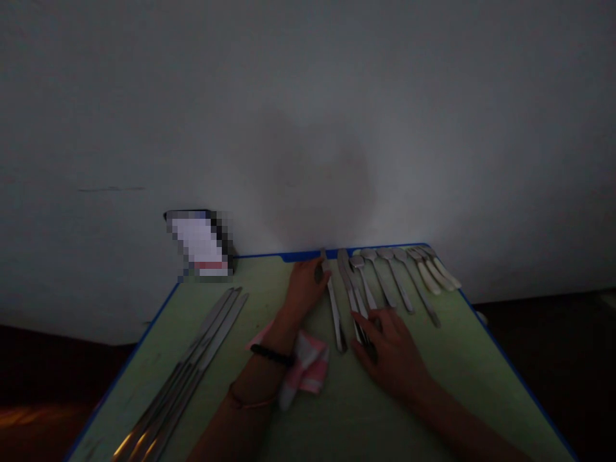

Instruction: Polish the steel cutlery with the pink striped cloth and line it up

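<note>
My left hand [307, 289] is at the table's far edge, its thumb and fingers closed around the upper end of a single table knife [333, 305]. Just right of that, a close pair of table knives [347, 276] lies with the blades pointing away from me. My right hand [394, 356] is at their handle ends, thumb and index finger bent around them; the exact contact is dim and partly hidden. Several spoons [387, 269] fan out in a row further right. Under my left forearm lies a crumpled pink and white cloth [308, 362].
Several long knives [205, 350] lie side by side at the table's left. A blurred-out phone-like device [199, 244] leans on the wall at the far left corner. White-handled forks [433, 273] sit at the far right. The green table [418, 423] has a blue rim and meets the wall.
</note>
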The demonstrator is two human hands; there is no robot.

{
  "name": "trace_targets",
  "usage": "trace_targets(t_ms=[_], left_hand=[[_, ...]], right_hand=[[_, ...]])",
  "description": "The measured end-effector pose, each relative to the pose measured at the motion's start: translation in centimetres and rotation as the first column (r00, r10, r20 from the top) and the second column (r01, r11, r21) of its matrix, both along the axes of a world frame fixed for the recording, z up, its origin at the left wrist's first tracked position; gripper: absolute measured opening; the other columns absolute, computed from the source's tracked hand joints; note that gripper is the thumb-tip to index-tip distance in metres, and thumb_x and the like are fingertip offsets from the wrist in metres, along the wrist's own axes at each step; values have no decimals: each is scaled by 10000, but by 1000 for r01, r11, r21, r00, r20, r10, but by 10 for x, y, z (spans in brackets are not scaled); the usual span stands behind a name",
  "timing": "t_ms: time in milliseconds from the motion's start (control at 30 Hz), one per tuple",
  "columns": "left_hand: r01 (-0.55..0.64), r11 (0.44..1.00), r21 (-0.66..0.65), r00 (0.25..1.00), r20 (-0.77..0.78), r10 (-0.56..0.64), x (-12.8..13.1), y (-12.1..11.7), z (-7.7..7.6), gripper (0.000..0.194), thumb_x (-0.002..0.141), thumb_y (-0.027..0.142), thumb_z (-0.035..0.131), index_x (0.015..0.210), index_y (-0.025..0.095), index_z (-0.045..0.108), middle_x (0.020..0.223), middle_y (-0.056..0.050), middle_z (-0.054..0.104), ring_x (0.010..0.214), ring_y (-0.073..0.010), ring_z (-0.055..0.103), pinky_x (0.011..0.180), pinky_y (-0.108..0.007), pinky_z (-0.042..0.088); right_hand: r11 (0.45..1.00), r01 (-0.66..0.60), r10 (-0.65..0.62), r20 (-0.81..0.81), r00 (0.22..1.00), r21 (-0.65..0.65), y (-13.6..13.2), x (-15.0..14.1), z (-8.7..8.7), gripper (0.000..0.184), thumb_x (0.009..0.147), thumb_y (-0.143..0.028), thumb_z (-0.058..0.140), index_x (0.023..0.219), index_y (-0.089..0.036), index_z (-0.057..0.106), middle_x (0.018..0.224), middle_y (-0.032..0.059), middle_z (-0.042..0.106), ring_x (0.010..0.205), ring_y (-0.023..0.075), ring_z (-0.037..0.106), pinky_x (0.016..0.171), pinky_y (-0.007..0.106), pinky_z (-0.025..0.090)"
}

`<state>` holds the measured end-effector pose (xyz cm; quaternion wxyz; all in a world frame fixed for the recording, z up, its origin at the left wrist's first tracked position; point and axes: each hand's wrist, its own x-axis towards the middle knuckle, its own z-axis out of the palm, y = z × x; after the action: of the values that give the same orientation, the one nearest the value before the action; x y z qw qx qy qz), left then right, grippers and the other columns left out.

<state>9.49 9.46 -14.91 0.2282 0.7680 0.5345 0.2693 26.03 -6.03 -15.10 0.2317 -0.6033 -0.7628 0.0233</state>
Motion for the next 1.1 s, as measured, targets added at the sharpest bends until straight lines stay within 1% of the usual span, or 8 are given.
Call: trace_targets(t_ms=[100,200,333,400,500,633,767,1100], left_hand=[[-6,998,60,993,-116,13,3,-4,-3,409,819,359,524,1186,178,536,1281,-128,485,1207,-307,379,1032,-480,236],[16,996,85,977,-212,3,2,-7,-5,419,858,395,446,1232,215,500,1365,-111,405,1240,-334,321,1001,-538,231],[180,982,53,935,-320,-155,-12,-1,-1,432,875,438,405,1276,287,461,1385,-28,421,1259,-277,331,1007,-487,256],[269,963,30,901,-362,-240,-19,3,0,512,830,497,470,1305,313,424,1404,1,402,1286,-259,307,1033,-458,235],[339,941,16,861,-408,-303,-25,5,0,633,775,595,492,1333,316,387,1448,6,330,1325,-268,242,1066,-454,174],[354,935,20,841,-445,-309,-21,3,-3,681,783,667,397,1364,315,335,1479,-4,257,1344,-287,195,1078,-483,118],[356,934,27,832,-464,-304,-17,0,-5,682,809,665,337,1384,302,297,1486,-9,237,1356,-289,160,1083,-494,98],[355,934,36,832,-469,-298,-15,-2,-6,740,781,696,349,1387,275,290,1488,-10,230,1365,-280,130,1093,-488,92]], right_hand=[[999,20,-20,-6,1000,-29,-3,-1,-3,440,829,-346,507,1241,-191,505,1007,120,516,935,229,494,819,397,442],[999,23,-23,-3,1000,-41,-3,-1,-2,441,836,-379,494,1236,-195,508,1029,120,503,941,225,494,812,393,451],[998,48,-48,6,999,-40,-3,0,0,451,835,-393,493,1241,-197,504,1069,126,488,980,234,486,836,404,449],[997,55,-55,13,998,-47,-4,0,0,458,834,-397,493,1245,-194,501,1076,129,486,983,236,488,837,404,452],[995,62,-60,38,997,-73,-5,0,1,465,842,-388,481,1258,-181,490,1058,131,495,973,236,497,828,404,459],[993,74,-68,79,995,-88,-5,-2,2,455,852,-380,470,1255,-170,494,1063,134,504,970,240,504,832,410,458],[994,82,-72,131,989,-67,-5,-4,1,446,863,-375,463,1248,-152,502,1073,142,521,973,245,510,828,400,461],[992,123,-110,284,952,-29,-8,-13,-5,391,857,-315,507,1187,-108,540,1102,162,573,981,265,535,823,411,467]])
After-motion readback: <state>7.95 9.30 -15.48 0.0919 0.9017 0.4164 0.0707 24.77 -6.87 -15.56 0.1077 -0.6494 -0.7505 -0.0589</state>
